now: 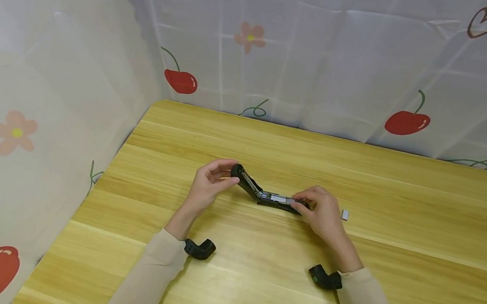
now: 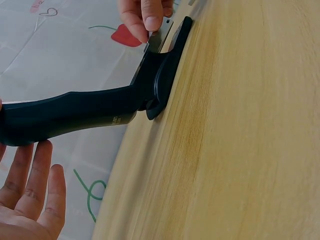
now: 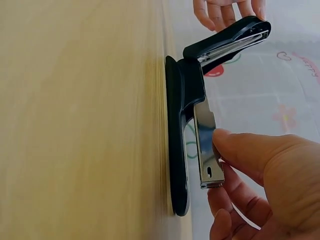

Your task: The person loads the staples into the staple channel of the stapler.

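A black stapler [image 1: 248, 184] stands on the table with its top arm swung open, baring the metal staple channel [image 3: 206, 145]. My left hand [image 1: 210, 183] holds the raised end of the top arm between thumb and fingers. In the left wrist view, several fingers [image 2: 40, 185] of that hand show beneath the black top arm [image 2: 70, 114]. At the channel's front end, my right hand [image 1: 322, 209] pinches the metal sides with thumb and fingers. The black base [image 3: 176, 145] rests on the wood below the channel. Whatever lies inside the channel is partly hidden by the right fingers.
A small grey block [image 1: 345, 214], perhaps a strip of staples, lies on the wooden table [image 1: 248, 294] just right of the right hand. Behind the table's far edge hangs a pale printed curtain [image 1: 318, 62]. Black devices [image 1: 200, 249] are strapped at both wrists.
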`<state>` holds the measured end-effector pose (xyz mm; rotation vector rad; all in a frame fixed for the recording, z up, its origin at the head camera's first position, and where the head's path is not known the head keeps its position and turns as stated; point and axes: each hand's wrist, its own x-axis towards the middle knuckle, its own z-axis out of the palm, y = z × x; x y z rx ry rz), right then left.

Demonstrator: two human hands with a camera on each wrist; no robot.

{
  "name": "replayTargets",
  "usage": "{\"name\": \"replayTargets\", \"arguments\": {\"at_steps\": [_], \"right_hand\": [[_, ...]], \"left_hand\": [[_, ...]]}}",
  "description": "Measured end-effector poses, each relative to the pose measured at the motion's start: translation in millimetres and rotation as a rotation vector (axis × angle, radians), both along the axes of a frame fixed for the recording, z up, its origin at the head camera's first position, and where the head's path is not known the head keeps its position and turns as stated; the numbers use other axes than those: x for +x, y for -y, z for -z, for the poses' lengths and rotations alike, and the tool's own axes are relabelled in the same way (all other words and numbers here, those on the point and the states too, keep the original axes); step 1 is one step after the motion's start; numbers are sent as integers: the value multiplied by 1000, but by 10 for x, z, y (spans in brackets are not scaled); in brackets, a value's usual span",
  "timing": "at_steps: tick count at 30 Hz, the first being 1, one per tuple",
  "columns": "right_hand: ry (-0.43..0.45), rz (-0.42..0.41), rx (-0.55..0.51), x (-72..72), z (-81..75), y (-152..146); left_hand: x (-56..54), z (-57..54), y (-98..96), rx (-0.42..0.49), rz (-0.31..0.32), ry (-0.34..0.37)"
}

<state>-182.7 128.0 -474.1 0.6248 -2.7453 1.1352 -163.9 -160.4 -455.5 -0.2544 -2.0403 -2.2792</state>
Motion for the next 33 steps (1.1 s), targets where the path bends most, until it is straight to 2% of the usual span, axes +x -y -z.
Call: {"name": "replayTargets", "arguments": {"at_steps": [33], "right_hand": [[31,-4,6,20,-5,2]], "left_hand": [[7,-16,2,11,-6,5]]}}
